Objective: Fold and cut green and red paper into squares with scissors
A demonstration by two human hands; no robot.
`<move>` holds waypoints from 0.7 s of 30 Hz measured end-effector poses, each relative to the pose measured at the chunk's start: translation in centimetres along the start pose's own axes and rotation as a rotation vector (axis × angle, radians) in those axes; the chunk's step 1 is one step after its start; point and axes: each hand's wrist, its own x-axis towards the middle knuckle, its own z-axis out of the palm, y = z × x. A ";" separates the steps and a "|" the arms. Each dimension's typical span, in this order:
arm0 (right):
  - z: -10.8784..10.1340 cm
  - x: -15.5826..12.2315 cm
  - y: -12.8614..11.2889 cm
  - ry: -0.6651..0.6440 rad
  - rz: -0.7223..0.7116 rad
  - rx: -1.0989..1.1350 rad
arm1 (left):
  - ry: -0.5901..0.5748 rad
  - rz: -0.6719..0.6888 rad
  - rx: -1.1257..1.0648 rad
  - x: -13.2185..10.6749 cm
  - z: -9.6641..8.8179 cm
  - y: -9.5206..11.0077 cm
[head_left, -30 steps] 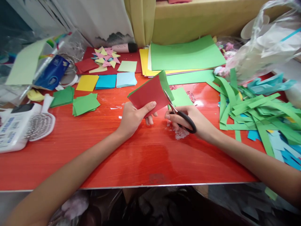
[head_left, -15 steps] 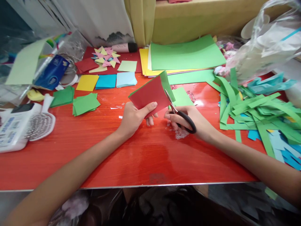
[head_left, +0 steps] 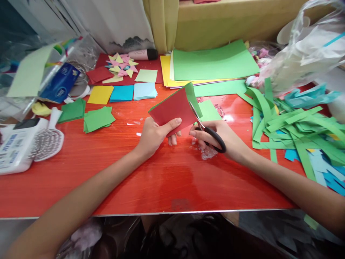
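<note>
My left hand (head_left: 158, 135) pinches a red paper square (head_left: 175, 111) laid against green paper (head_left: 193, 95), holding both above the table. Green shows along the top edge and past the right side of the red. In my right hand (head_left: 215, 135) is a pair of scissors (head_left: 214, 136) with black handles. Their blades lie along the right edge of the red square, against the green paper. Beyond the scissors a light green paper piece (head_left: 209, 110) rests on the table. Crumpled clear plastic (head_left: 208, 153) lies under my right hand.
Green paper strips (head_left: 291, 124) are heaped at the right, by a clear plastic bag (head_left: 304, 54). Large green sheets (head_left: 212, 61) lie at the back. Yellow squares (head_left: 100, 94), blue squares (head_left: 122, 93) and green squares (head_left: 99, 118) sit left, near a hairbrush (head_left: 48, 144).
Almost nothing differs. The whole view has shifted by a few pixels, while both hands, the paper and the scissors keep nearly the same pose.
</note>
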 end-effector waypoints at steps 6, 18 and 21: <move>0.3 -0.2 0.3 0.040 -0.038 -0.001 | 0.012 -0.007 0.004 0.0 0.1 0.0; 0.4 -0.3 0.1 0.038 -0.019 0.022 | -0.015 -0.022 0.004 -0.1 0.1 -0.1; 0.5 -0.3 0.1 0.038 -0.023 0.025 | -0.018 -0.021 -0.010 -0.1 0.1 0.0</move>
